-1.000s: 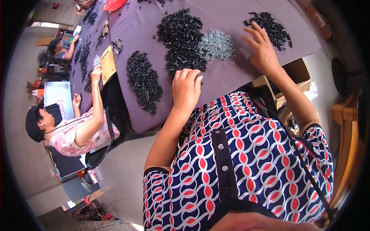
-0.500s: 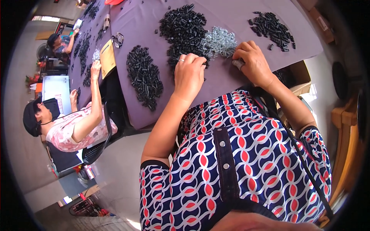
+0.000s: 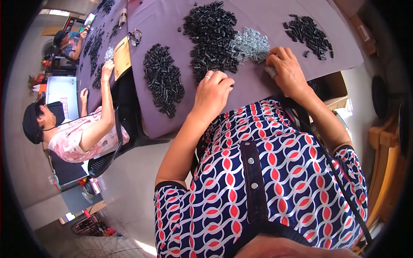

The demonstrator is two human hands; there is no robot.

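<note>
No container is seen; loose parts are heaped straight on the purple tablecloth (image 3: pixel 275 26). The big black pile (image 3: pixel 211 36) is taken as landmark. A silver pile (image 3: pixel 251 43) is butted against its right edge, a smaller black pile (image 3: pixel 309 32) is set well apart further right, and a long black pile (image 3: pixel 163 79) is laid to its left.

The left hand (image 3: pixel 213 92) is rested on the cloth just below the big black pile, fingers curled together; a ring is worn, and a small dark piece appears pinched at the fingertips (image 3: pixel 230 84), though what is clamped cannot be told. The right hand (image 3: pixel 288 71) is placed just below the silver pile, right of the landmark, fingertips touching its lower edge; a small silver part (image 3: pixel 271 71) is held against the thumb side, fingers partly closed on it.

Left of the landmark, a tan envelope (image 3: pixel 122 58) is laid on the cloth. Further left, a seated co-worker (image 3: pixel 81 133) in a pink top is seen with one hand raised to the table edge. A pale floor (image 3: pixel 129 180) is visible below.
</note>
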